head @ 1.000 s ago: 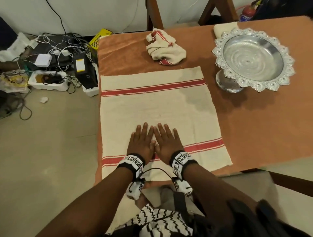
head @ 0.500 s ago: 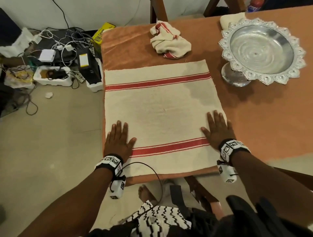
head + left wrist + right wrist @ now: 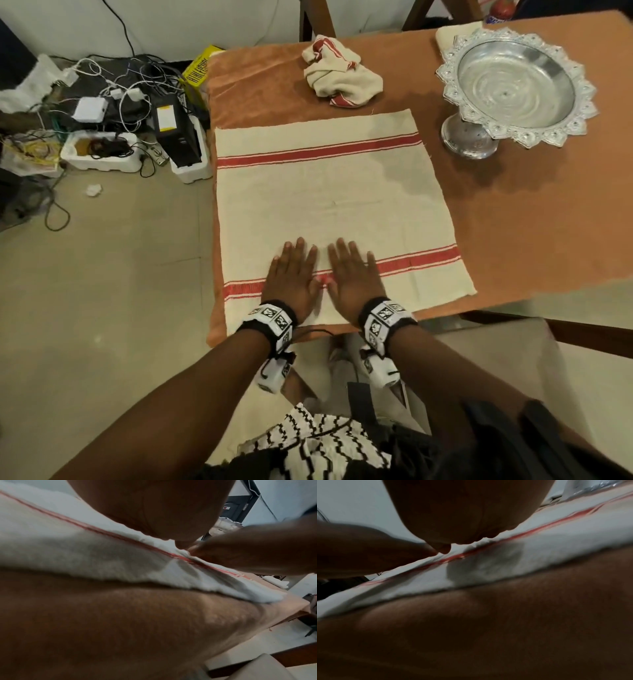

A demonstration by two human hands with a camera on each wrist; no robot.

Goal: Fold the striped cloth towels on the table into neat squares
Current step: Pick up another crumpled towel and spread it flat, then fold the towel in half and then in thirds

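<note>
Towel (image 3: 329, 205) lies spread at the tabletop's (image 3: 534, 233) near left corner, left hand (image 3: 291, 277) and right hand (image 3: 352, 277) flat on it; wrist views show only palms.

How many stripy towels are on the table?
2. One flat towel lies spread near the table's left edge, with the left hand and right hand pressing on it. One crumpled towel sits behind it. A plain cloth behind the silver bowl may be another.
</note>
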